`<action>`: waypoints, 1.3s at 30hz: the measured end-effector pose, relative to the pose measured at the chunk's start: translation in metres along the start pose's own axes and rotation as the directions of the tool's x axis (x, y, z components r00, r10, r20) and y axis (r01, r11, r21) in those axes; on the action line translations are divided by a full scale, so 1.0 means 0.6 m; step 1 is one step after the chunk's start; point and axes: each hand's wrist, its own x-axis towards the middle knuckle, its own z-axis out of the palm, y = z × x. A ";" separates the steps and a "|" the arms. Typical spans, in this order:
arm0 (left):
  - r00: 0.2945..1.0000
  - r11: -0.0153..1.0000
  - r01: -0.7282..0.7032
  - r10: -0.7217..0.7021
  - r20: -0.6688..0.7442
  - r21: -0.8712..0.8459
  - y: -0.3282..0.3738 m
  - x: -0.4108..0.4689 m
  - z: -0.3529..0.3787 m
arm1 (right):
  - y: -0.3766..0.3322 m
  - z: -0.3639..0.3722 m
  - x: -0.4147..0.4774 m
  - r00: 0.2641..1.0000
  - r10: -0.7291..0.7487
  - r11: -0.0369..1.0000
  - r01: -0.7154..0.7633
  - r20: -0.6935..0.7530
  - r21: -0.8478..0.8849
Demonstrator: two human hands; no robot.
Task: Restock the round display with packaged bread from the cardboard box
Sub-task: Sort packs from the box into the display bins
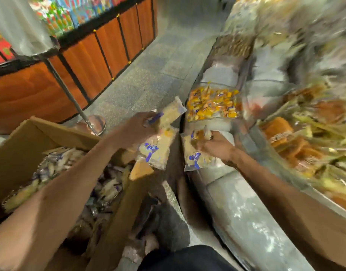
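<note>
My left grip (140, 128) is closed round a bunch of clear plastic bread packets with blue print (158, 151). There are at least two: one sticks up past my knuckles and another hangs below. I judge I carry them bunched so that one trip moves several.

My right grip (213, 146) pinches one more clear blue-printed packet (193, 156) near its top. The fingers are curled tight on the wrapper, so the soft bread hangs free and is not squeezed.

Both loads are in the air between the open brown cardboard box (31, 141) on my left and the curved shiny metal wall of the round display (246, 208) on my right. The box holds a deep heap of similar packets (66, 173), so plenty is left to move. The display's tier is crowded with brown loaves in clear bags (281, 137), badly blurred. Farther along sits a clear tray of small orange-and-yellow wrapped pieces (211, 104).

The blue marks on my packets look like brand print, but they smear and I can read no word. A dark band on one brown loaf is just as illegible.

Behind the box stand an orange wood-panelled stand with black trim (74, 61) and a chrome post (70, 90).
</note>
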 end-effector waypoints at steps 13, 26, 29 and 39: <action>0.813 0.925 0.190 0.040 0.581 -0.330 0.308 -0.038 0.487 | 0.365 -0.192 -0.347 0.910 0.334 0.559 0.019 -0.246 0.829; 0.658 0.999 -0.041 0.015 0.753 0.016 0.258 -0.062 0.564 | 0.442 -0.165 -0.405 0.867 0.444 0.641 -0.133 -0.224 0.756; 0.631 0.998 -0.059 0.043 0.774 -0.007 0.227 -0.031 0.536 | 0.443 -0.155 -0.380 0.848 0.474 0.679 -0.183 -0.235 0.711; 0.632 0.873 -0.467 0.219 0.744 0.139 0.219 0.157 0.507 | 0.387 -0.130 -0.360 0.796 0.521 0.460 0.042 -0.308 0.887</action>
